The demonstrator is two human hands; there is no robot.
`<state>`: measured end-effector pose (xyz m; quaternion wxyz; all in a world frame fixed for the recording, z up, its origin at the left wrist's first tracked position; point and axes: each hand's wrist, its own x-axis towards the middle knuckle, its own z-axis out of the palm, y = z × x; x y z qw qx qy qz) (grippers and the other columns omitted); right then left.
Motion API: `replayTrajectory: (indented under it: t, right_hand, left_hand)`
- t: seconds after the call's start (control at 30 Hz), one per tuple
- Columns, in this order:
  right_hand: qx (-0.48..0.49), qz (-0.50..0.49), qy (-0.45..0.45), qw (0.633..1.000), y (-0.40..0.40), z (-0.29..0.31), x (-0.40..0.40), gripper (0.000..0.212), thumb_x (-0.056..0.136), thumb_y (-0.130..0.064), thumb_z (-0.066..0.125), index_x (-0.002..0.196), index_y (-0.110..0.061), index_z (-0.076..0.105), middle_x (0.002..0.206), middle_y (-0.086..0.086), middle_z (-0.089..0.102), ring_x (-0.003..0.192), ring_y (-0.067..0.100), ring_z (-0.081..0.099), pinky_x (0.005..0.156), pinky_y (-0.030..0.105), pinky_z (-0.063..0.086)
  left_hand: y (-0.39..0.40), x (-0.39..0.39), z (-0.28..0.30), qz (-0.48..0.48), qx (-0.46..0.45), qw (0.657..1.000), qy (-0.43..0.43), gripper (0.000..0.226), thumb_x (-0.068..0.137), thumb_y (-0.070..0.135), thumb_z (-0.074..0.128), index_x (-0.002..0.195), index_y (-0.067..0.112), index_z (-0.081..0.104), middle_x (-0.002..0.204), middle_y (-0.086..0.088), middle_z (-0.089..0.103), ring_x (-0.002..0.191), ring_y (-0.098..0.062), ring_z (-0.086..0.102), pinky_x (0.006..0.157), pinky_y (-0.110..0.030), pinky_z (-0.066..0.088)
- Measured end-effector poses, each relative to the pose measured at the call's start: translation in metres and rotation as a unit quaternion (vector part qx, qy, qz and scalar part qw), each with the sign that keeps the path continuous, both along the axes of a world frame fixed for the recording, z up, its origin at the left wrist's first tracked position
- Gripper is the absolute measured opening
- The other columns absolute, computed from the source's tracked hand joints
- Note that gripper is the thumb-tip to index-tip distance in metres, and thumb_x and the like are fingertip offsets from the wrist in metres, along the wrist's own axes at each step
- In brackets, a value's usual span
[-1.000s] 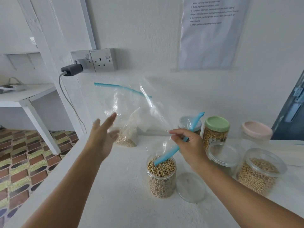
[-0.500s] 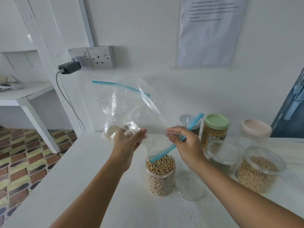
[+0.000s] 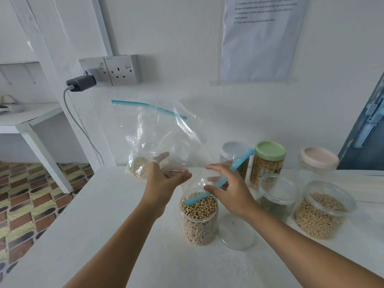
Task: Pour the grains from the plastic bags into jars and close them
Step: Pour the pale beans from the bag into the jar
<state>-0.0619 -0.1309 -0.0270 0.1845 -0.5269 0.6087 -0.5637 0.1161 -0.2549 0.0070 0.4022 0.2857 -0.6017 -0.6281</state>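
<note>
An open clear jar (image 3: pixel 198 217), filled to the brim with black-eyed peas, stands mid-table. Just above its mouth hangs an empty clear plastic bag (image 3: pixel 187 142) with a blue zip strip. My right hand (image 3: pixel 228 190) holds that strip between thumb and fingers. My left hand (image 3: pixel 164 179) lies against the bag's left side with straight fingers, some of them seen through the plastic. The jar's clear lid (image 3: pixel 236 233) lies flat to its right. A second bag (image 3: pixel 141 167), with pale grains in its bottom, leans against the wall.
At the right stand a green-lidded jar (image 3: pixel 270 161), a grey-lidded jar (image 3: pixel 234 148), a pink-lidded jar (image 3: pixel 320 161), an open jar of dark grains (image 3: pixel 278 196) and an open jar of soybeans (image 3: pixel 324 215). The table (image 3: pixel 104 225) drops off at the left edge. A charger cable (image 3: pixel 81 125) hangs from the wall socket.
My left hand came back from the far bag to the empty bag and now lies flat against it. My right hand stayed above the jar, its fingers spread a little wider.
</note>
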Motion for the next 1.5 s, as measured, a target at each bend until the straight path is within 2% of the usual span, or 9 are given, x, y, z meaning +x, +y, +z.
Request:
replayTrajectory:
  t: [0.23,0.37,0.5,0.63,0.9,1.13,1.23,1.4,1.5]
  right_hand:
    - [-0.031,-0.051,0.026,0.998,0.000,0.005,0.006,0.048,0.087,-0.005,0.080,0.125,-0.030,0.063,0.113,-0.010,0.057,0.097,0.005,0.070,0.087,0.016,0.054]
    - [-0.044,-0.075,0.040,0.995,-0.002,0.004,0.005,0.046,0.086,-0.008,0.083,0.126,-0.023,0.065,0.107,-0.002,0.064,0.106,-0.002,0.063,0.090,0.009,0.046]
    - [-0.040,-0.046,0.022,0.998,-0.003,0.006,0.008,0.047,0.089,-0.006,0.078,0.129,-0.027,0.062,0.117,-0.007,0.057,0.101,0.005,0.070,0.087,0.015,0.054]
    - [-0.041,-0.027,0.014,0.999,-0.004,0.006,0.008,0.045,0.093,-0.009,0.075,0.129,-0.031,0.061,0.122,-0.008,0.056,0.105,0.007,0.071,0.090,0.024,0.059]
    - [-0.023,-0.013,0.011,1.000,0.000,0.005,0.006,0.053,0.091,-0.010,0.078,0.125,-0.046,0.058,0.123,-0.018,0.057,0.108,0.004,0.070,0.093,0.022,0.057]
    - [-0.014,-0.037,0.054,0.998,0.000,0.002,0.005,0.052,0.088,-0.016,0.082,0.123,-0.047,0.060,0.116,-0.036,0.057,0.114,-0.002,0.056,0.093,0.017,0.049]
    - [-0.018,-0.055,0.044,0.997,-0.003,0.003,0.007,0.050,0.088,-0.017,0.081,0.122,-0.047,0.060,0.113,-0.026,0.057,0.115,-0.003,0.052,0.091,0.012,0.045]
    - [-0.023,-0.065,0.033,0.997,-0.003,0.003,0.007,0.050,0.086,-0.020,0.084,0.120,-0.050,0.062,0.111,-0.015,0.056,0.113,0.008,0.055,0.092,0.025,0.052]
    - [-0.016,-0.050,0.021,0.998,0.001,0.005,0.011,0.054,0.084,-0.020,0.085,0.116,-0.054,0.059,0.116,-0.017,0.059,0.112,0.001,0.061,0.092,0.017,0.053]
  left_hand:
    - [0.009,0.002,0.003,-0.028,-0.011,0.999,-0.022,0.114,0.071,0.009,0.092,0.158,0.029,0.020,0.111,-0.006,0.077,0.106,-0.023,0.075,0.088,-0.033,0.059]
    - [0.011,0.006,0.003,-0.089,-0.057,0.993,-0.050,0.080,0.075,-0.002,0.089,0.137,0.019,0.043,0.118,-0.010,0.073,0.113,-0.027,0.072,0.090,-0.038,0.062]
    - [0.012,0.004,0.002,-0.022,-0.053,0.996,-0.074,0.084,0.081,-0.001,0.085,0.140,0.030,0.034,0.097,-0.009,0.078,0.098,-0.020,0.076,0.082,-0.027,0.062]
    - [0.008,-0.001,-0.002,0.021,-0.089,0.991,-0.095,0.082,0.075,0.006,0.092,0.136,0.025,0.042,0.079,-0.006,0.073,0.081,-0.021,0.074,0.082,-0.036,0.063]
    - [0.005,0.006,0.001,-0.061,-0.089,0.990,-0.096,0.088,0.087,0.003,0.082,0.153,0.021,0.027,0.101,-0.008,0.079,0.101,-0.023,0.076,0.098,-0.038,0.058]
    - [0.007,0.005,0.003,0.015,-0.146,0.986,-0.084,0.069,0.074,0.010,0.093,0.126,0.019,0.049,0.091,-0.006,0.074,0.082,-0.024,0.075,0.075,-0.038,0.064]
    - [0.007,0.004,0.002,-0.019,-0.140,0.986,-0.093,0.069,0.077,0.025,0.092,0.129,0.024,0.047,0.098,-0.017,0.074,0.090,-0.033,0.075,0.084,-0.050,0.063]
    - [0.009,0.009,0.003,-0.066,-0.109,0.987,-0.098,0.084,0.079,0.006,0.088,0.143,0.023,0.038,0.104,-0.013,0.075,0.096,-0.025,0.077,0.084,-0.035,0.062]
    - [0.009,0.008,0.003,-0.030,-0.145,0.983,-0.106,0.077,0.079,-0.003,0.086,0.138,0.021,0.042,0.089,-0.010,0.074,0.086,-0.020,0.075,0.081,-0.032,0.061]
